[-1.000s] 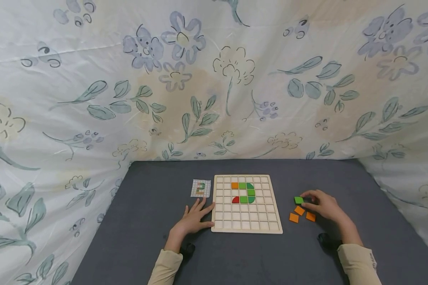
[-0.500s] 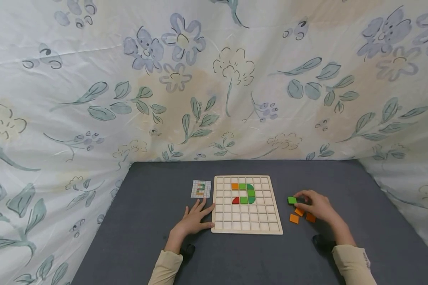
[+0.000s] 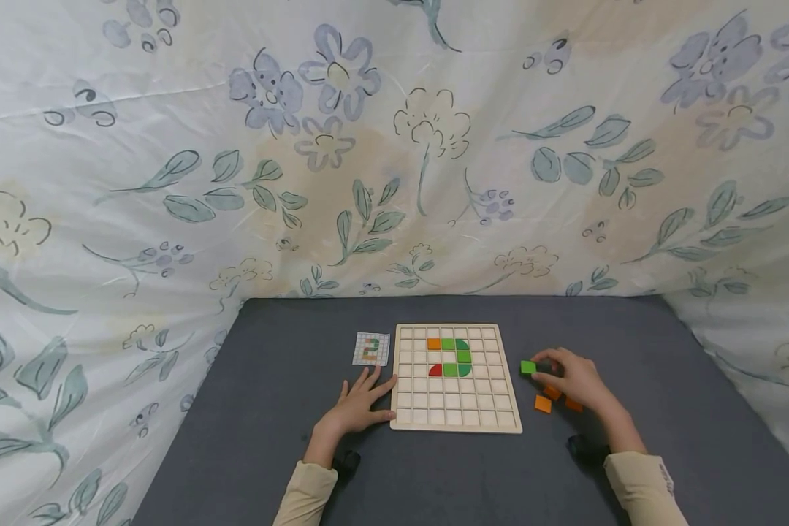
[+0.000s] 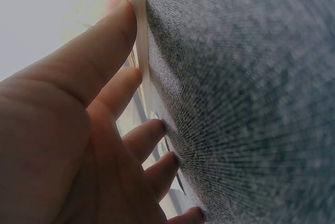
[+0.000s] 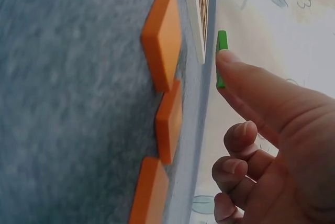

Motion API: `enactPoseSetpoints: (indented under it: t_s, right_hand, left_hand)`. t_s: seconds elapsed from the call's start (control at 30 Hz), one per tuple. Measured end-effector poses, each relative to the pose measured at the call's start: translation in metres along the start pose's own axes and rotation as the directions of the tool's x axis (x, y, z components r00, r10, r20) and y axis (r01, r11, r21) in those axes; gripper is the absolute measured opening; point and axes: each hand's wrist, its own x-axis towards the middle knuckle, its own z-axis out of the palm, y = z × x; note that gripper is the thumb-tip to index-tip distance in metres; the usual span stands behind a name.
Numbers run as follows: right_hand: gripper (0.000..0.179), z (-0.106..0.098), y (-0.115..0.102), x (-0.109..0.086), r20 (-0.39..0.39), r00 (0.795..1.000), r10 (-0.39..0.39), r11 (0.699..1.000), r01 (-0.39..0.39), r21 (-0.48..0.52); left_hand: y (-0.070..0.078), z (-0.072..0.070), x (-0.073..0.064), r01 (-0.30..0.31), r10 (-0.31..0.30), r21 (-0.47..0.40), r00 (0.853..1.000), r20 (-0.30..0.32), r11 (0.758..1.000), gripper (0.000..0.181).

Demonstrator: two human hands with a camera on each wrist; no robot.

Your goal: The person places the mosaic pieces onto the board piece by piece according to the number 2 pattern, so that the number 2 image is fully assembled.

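Observation:
A light wooden grid board (image 3: 454, 416) lies mid-table, with orange, green and red tiles set in several of its cells. My left hand (image 3: 353, 405) is spread beside the board; in the left wrist view its thumb (image 4: 112, 33) and index finger touch the board's edge. Between thumb and index finger, my right hand (image 3: 575, 376) pinches a green square tile (image 3: 528, 367), raised off the table in the right wrist view. Below that hand lie three orange square tiles (image 3: 543, 404), two of them partly hidden by it in the head view.
A small printed card (image 3: 371, 349) with a coloured grid pattern lies left of the board, just beyond the left fingertips. Dark cloth (image 3: 276, 351) covers the table. A floral curtain (image 3: 368, 241) hangs behind and along the sides.
My right hand has moved left toward the board, carrying the green tile. It now covers part of the orange tiles. The left hand has stayed in place.

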Motion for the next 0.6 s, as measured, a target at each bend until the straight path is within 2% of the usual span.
enactPoseSetpoints:
  t_s: [0.6]
  right_hand:
    - [0.024, 0.010, -0.033, 0.015, -0.038, 0.997, -0.068, 0.996, 0.071, 0.061]
  left_hand:
    - [0.003, -0.002, -0.001, 0.002, -0.002, -0.013, 1.000, 0.003, 1.000, 0.067]
